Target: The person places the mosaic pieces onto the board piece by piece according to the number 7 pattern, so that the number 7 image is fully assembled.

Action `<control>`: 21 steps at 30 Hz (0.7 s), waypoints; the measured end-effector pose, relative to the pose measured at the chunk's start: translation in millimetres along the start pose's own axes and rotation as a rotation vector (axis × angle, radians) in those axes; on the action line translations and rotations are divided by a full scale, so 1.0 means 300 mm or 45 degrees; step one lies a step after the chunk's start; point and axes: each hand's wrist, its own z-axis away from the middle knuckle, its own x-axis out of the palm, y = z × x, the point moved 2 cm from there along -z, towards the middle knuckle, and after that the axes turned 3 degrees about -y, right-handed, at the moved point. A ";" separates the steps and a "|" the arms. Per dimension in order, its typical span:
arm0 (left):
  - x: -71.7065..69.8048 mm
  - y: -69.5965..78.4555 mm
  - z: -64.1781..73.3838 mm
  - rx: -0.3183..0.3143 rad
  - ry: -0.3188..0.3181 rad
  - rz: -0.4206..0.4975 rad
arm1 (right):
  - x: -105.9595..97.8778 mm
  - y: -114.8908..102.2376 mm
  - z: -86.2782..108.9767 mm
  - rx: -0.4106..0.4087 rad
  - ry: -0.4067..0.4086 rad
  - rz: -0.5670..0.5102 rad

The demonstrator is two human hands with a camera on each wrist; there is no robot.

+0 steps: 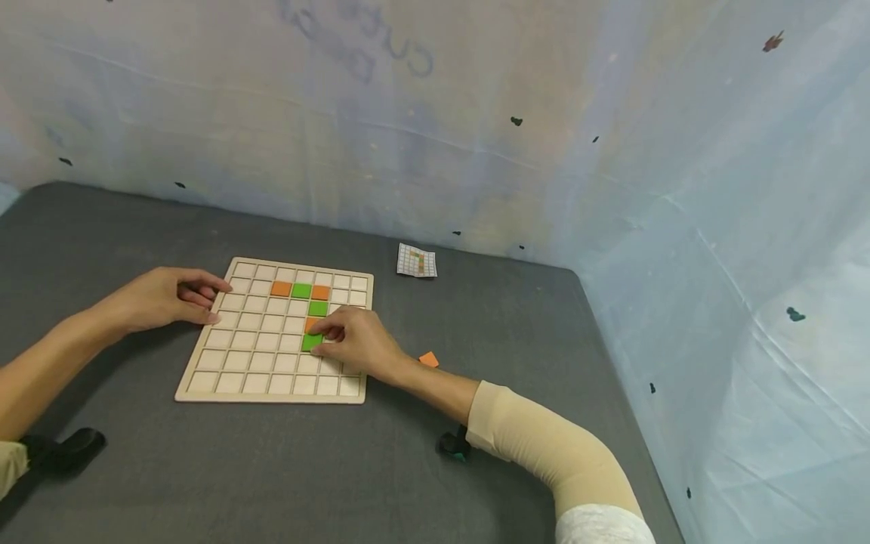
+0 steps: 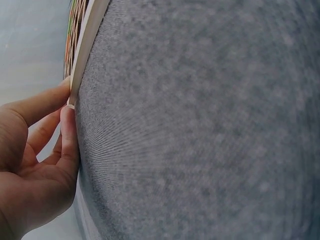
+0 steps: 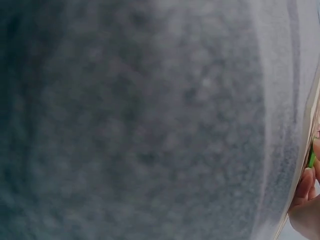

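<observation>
A pale wooden grid board (image 1: 211, 359) lies on the dark table. Orange and green square tiles sit in a row near its far side, with an orange tile (image 1: 281, 289) at the left end. From the row's right end, more tiles run down toward me. My right hand (image 1: 363, 340) pinches the green tile (image 1: 312, 342) at the near end of that column between thumb and fingers, low over the board. My left hand (image 1: 163, 298) touches the board's left edge with thumb and index fingertips spread apart; the left wrist view shows those fingertips (image 2: 70, 112) right at the rim.
A loose orange tile (image 1: 429, 360) lies right of the board, close to my right forearm. Beyond the board's far right corner is a small creased paper (image 1: 417, 261) printed with a coloured grid. A pale sheet (image 1: 435, 136) hangs behind the table and along its right side.
</observation>
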 end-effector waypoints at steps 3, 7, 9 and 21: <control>0.001 0.002 0.000 0.003 0.000 -0.007 | 0.004 0.005 0.001 -0.002 -0.002 -0.006; 0.003 0.002 -0.002 0.014 0.000 -0.026 | 0.008 0.012 0.000 -0.004 -0.010 -0.005; 0.003 0.003 -0.005 0.014 0.002 -0.032 | 0.007 0.014 -0.001 -0.005 -0.012 -0.001; 0.004 0.002 0.003 0.009 0.007 -0.015 | 0.002 0.019 0.000 -0.002 0.004 -0.022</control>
